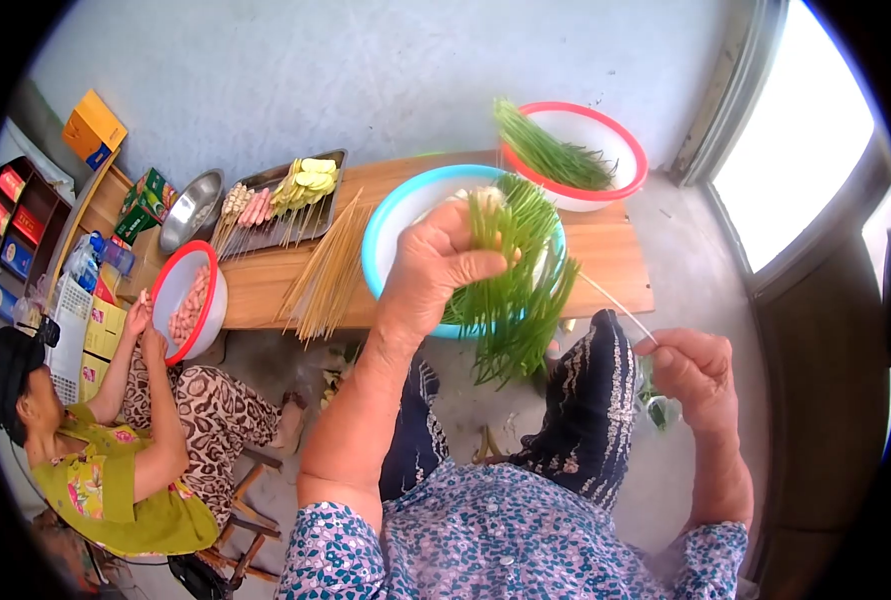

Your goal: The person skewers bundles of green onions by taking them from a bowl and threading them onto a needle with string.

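Note:
My left hand (446, 262) is closed round a bunch of green chives (511, 320), which hangs down in front of a blue-rimmed bowl (384, 215). To the right, my right hand (691, 370) pinches the lower end of a thin wooden skewer (611, 298). The skewer slants up and left, and its far end reaches the right side of the greens; whether it pierces them cannot be made out. More greens and something white lie in the blue-rimmed bowl.
A red-rimmed bowl (638, 150) with greens stands at the back right. Bare skewers (331, 270) and a metal tray (266, 237) of filled skewers lie on the wooden table (616, 250). At left, a seated person (116, 470) handles pieces beside another red-rimmed bowl (216, 320).

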The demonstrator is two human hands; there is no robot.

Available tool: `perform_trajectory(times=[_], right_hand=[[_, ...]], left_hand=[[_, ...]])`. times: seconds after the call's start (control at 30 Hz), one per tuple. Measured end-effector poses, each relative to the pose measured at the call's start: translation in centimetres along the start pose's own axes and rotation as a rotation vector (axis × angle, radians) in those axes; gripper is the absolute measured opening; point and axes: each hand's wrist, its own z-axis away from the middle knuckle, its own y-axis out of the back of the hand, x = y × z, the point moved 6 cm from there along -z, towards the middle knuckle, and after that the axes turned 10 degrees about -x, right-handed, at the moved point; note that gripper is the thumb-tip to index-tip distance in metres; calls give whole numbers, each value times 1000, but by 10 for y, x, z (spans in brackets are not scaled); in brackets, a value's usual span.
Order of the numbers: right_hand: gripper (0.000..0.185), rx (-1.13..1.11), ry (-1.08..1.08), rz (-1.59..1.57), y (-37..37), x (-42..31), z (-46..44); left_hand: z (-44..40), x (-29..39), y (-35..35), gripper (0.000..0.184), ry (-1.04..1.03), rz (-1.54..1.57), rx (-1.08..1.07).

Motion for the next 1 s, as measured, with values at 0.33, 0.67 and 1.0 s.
perform_trajectory(times=[0.33, 0.67, 1.0], right_hand=[[22, 295, 43, -212, 33, -14, -14], [23, 451, 221, -184, 82, -46, -94], [29, 657, 441, 108, 152, -80, -212]], left_hand=[[0, -118, 73, 22, 309, -439, 42], [-15, -183, 139, 23, 457, -379, 212], [-35, -182, 141, 20, 422, -187, 237]])
